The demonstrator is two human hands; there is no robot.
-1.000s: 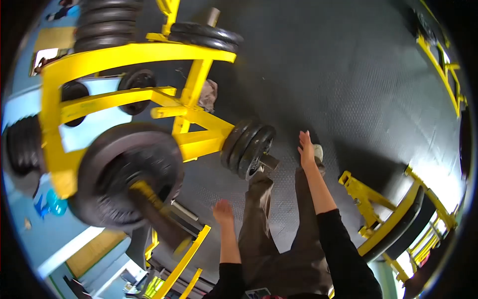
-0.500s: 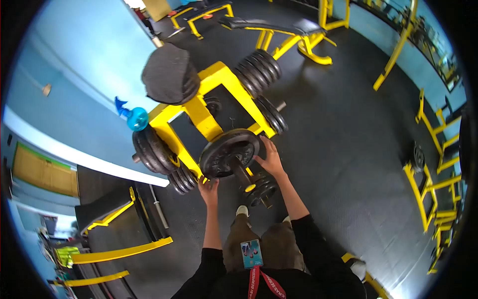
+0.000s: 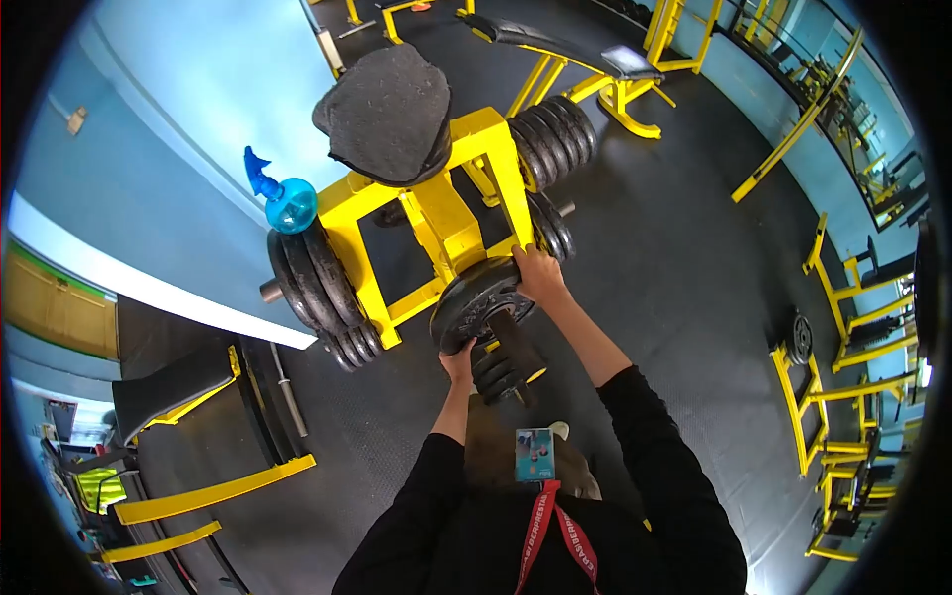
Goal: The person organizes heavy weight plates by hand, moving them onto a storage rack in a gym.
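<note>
A black weight plate [image 3: 472, 297] hangs on a post [image 3: 516, 342] at the near side of a yellow plate rack [image 3: 362, 273]. With fingers curled round its lower left rim, my left hand [image 3: 457, 364] grips the plate. My right hand [image 3: 540, 276] is closed on the upper right rim; some fingertips are hidden behind it. Smaller plates [image 3: 498, 375] sit lower down, below the post.
Stacked plates [image 3: 307, 283] load the rack's left side, more plates [image 3: 555, 139] its right. A blue spray bottle [image 3: 290, 205] and a dark round pad [image 3: 385, 114] top it. A bench [image 3: 565, 48] stands behind; a padded bench [image 3: 178, 387] is at left.
Both hands have closed on the plate's rim, where before the fingers were looser. My view has moved closer to the rack, which now appears larger.
</note>
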